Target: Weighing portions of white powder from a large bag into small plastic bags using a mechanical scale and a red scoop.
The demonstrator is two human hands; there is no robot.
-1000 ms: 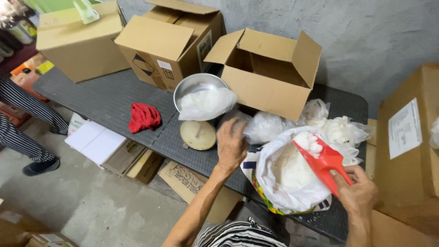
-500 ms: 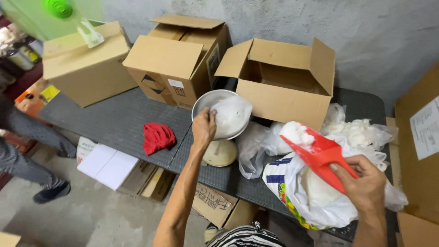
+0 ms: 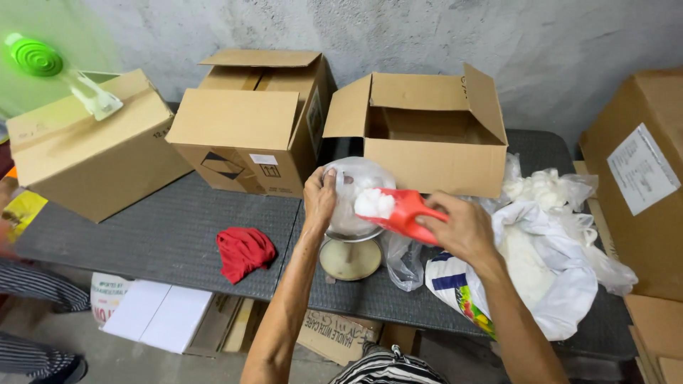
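My right hand (image 3: 459,229) grips a red plastic scoop (image 3: 402,210) loaded with white powder, its mouth at the opening of a clear plastic bag (image 3: 353,188). That bag sits in a metal bowl on a small round weighing scale (image 3: 350,259). My left hand (image 3: 319,197) pinches the bag's left rim and holds it open. To the right lies an open white sack (image 3: 548,267) with white powder inside.
Three cardboard boxes stand at the back of the dark table (image 3: 156,235); the right one (image 3: 427,139) is open and empty. A red cloth (image 3: 244,252) lies left of the scale. Knotted clear bags (image 3: 548,188) lie behind the sack. A green fan (image 3: 35,58) is far left.
My right hand lifted the filled scoop out of the white sack and carried it left to the bag. My left hand moved up from the scale to the bag's rim.
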